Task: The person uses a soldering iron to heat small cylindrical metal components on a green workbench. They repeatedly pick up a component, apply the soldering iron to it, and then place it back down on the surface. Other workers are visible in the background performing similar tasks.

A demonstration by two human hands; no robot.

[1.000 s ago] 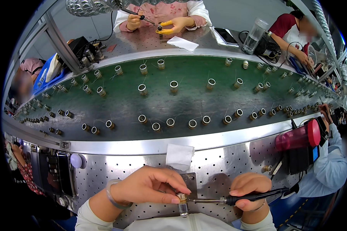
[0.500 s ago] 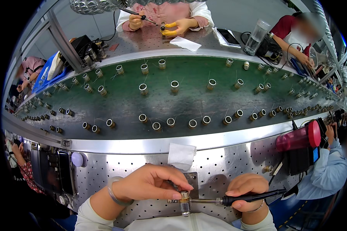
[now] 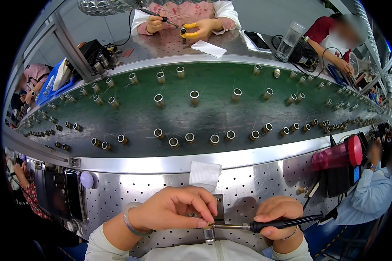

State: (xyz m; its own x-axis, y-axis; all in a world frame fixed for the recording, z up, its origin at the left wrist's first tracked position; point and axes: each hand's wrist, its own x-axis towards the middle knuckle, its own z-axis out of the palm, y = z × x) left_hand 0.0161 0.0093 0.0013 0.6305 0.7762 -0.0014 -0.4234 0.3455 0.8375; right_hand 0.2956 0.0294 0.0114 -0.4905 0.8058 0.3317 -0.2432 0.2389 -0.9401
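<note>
Head view: white cloth [image 3: 205, 175] and pink bottle [image 3: 333, 157] lie beyond right hand [image 3: 279, 216].

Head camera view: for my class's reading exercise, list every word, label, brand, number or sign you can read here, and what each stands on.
Readable text: none.
Small blue-lit screen at right: too small to read.
Dark phone across the belt: no characters can be made out.
Pink bottle: no lettering can be made out.
Soldering iron, black handle: no marking can be made out.
</note>
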